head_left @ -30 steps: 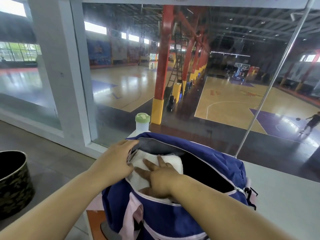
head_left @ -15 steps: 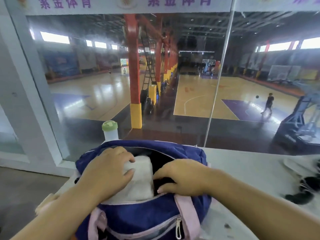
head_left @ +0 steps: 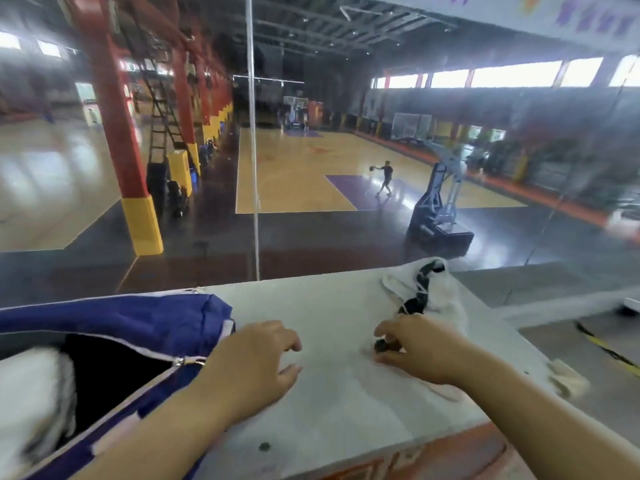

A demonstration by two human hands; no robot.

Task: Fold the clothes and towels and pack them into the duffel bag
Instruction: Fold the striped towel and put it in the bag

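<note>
The duffel bag [head_left: 114, 323], blue with white zip edging, sits at the worktop's [head_left: 322, 306] 9 o'clock end, its mouth unzipped and gaping. Inside it, at the 8 o'clock corner of the view, a white towel [head_left: 33, 403] is blurred but clearly packed against the dark interior. The left hand [head_left: 252, 365] rests palm down on the pale worktop just beside the bag's end, fingers loosely curled and holding nothing. The right hand [head_left: 415, 348] lies further toward 3 o'clock, its fingers pinched narrowly on the near end of a white garment with black trim [head_left: 426, 292]. That garment lies crumpled on the worktop and stretches away from the hand toward 1 o'clock, up to the far edge. A small pale scrap of something [head_left: 568, 377] lies at the worktop's 4 o'clock edge, too blurred to identify. Beyond the glass [head_left: 311, 133] at 12 o'clock lies an indoor basketball court, with one person [head_left: 385, 176] dribbling a ball near a hoop stand [head_left: 440, 202].
</note>
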